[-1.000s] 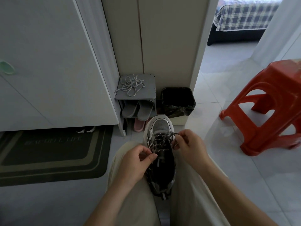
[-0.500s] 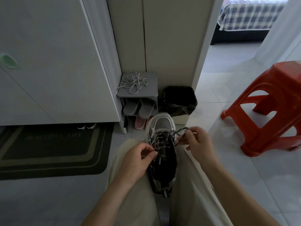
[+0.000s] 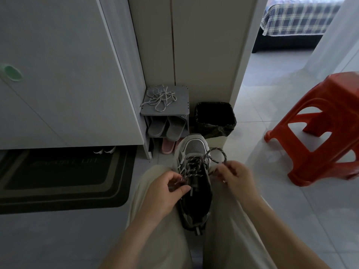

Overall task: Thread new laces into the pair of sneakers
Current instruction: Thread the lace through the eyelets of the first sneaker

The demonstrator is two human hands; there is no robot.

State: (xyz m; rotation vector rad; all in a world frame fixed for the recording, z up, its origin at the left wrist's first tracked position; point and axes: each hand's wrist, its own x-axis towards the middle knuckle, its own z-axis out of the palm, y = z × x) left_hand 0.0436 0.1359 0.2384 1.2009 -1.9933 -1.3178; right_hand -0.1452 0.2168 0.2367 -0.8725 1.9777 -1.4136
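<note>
Head view, looking down at a pale tiled floor point(image 3: 272, 191) with a big white door point(image 3: 58, 74) filling the left side. Dark doormat point(image 3: 64, 177) lies at the door's foot, lower left. Red plastic stool point(image 3: 320, 136) stands on the right, well apart from the person. Bed with a plaid cover point(image 3: 297, 18) shows through the doorway, top right. Person's legs in beige trousers point(image 3: 161, 239) run up from the bottom edge, knees apart. Bin with a black liner point(image 3: 214, 119) sits against the wall, just beside a small grey shoe rack point(image 3: 182, 105). Grey and black sneaker point(image 3: 195, 148) sits between the thighs, toe pointing away toward the bin, heel toward the camera. Left hand point(image 3: 161, 195) is at the sneaker's left side, thumb and fingers pinching one end of the speckled lace point(image 3: 194, 167). Right hand point(image 3: 237, 177) is at the sneaker's right side, fingers curled and pinching the other strand, which arcs out in a loop to the right of the toe. Hands are apart, the sneaker between them. Lace crisscrosses the front eyelets only. Grey slippers point(image 3: 167, 129) stand inside the rack, a pink slipper point(image 3: 168, 148) below them. Loose pale lace point(image 3: 159, 99) lies tangled on the rack top.
</note>
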